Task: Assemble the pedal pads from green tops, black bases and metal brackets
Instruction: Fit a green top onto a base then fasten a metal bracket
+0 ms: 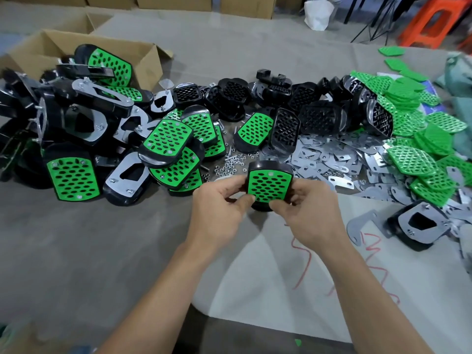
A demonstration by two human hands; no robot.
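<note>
I hold one pedal pad, a green perforated top seated in a black base, upright above the table centre. My left hand grips its left edge with the thumb on the green face. My right hand grips its right and lower edge. A heap of finished pads lies at the left. Bare black bases line the back. Loose metal brackets spread to the right of centre, and green tops pile up at the far right.
Small nuts and screws are scattered just behind my hands. An open cardboard box stands at the back left. One base with a bracket lies at the right. An orange stool stands beyond the table.
</note>
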